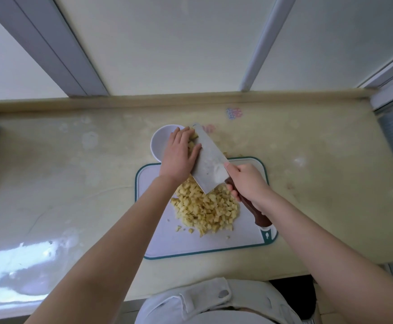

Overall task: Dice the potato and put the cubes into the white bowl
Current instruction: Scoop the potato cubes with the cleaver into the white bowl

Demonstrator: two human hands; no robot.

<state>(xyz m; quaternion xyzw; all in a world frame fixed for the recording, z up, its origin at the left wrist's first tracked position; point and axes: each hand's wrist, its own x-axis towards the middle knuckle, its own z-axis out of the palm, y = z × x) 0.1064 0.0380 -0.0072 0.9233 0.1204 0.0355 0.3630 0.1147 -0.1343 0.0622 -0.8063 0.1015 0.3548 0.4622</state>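
Most potato cubes [208, 208] sit piled on the cutting board [247, 235] near the table's [74, 183] front edge. Right hand [249, 183] grips the cleaver [208, 162] tight; left hand [179, 153], fingers flat, presses cubes against its blade above the white bowl [159, 142].

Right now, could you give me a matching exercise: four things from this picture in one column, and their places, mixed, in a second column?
Things:
1. white bowl
2. cleaver
3. pile of potato cubes
4. cutting board

Places:
A. lying on the cutting board
B. held in the right hand
C. on the counter, beyond the board's far left corner
D. flat on the counter, nearest the person

Pairs: 1-C, 2-B, 3-A, 4-D
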